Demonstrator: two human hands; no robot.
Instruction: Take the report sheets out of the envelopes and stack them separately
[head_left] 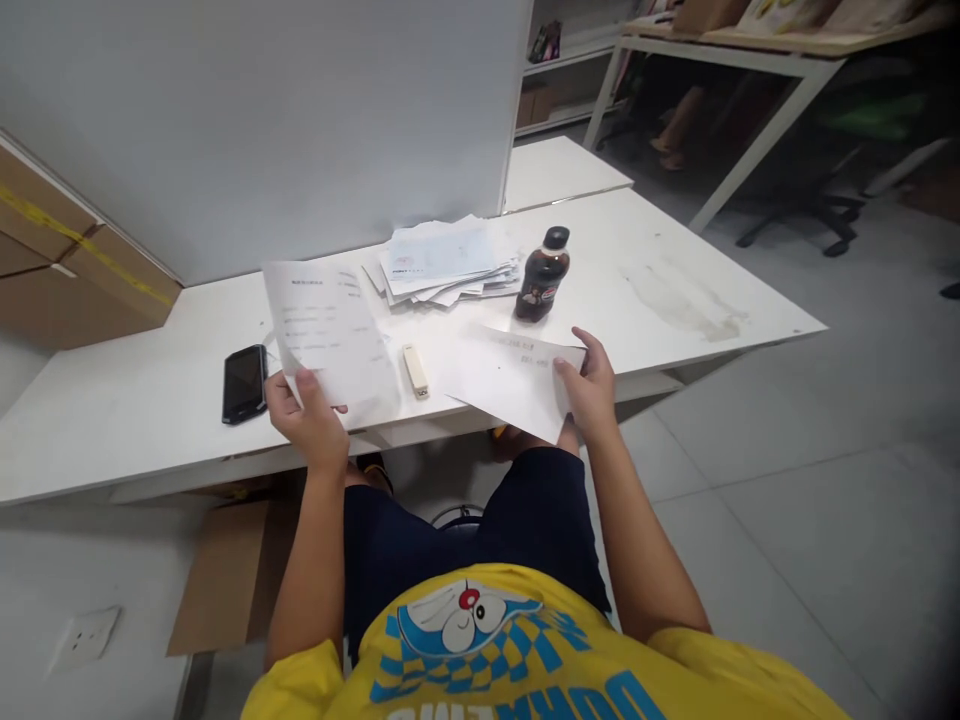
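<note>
My left hand (309,415) grips a printed sheet of paper (330,335) by its lower edge, thumb on top, and the sheet stands tilted over the desk. An envelope (517,380) with writing along its top is pinched at its right end by my right hand (589,385). Between the two papers a small cream-coloured stick-like object (415,371) lies on the desk; its kind is unclear. Left of the printed sheet rests a black phone (244,384). Behind, a pile of envelopes and papers (446,262) lies beside an upright bottle of dark cola (542,275).
The white desk (135,400) runs along a pale partition (262,120). Cardboard boxes (82,270) stand at the left, and an open carton (225,580) is under the desk. Another table (720,40) and an office chair (817,210) are at the back right.
</note>
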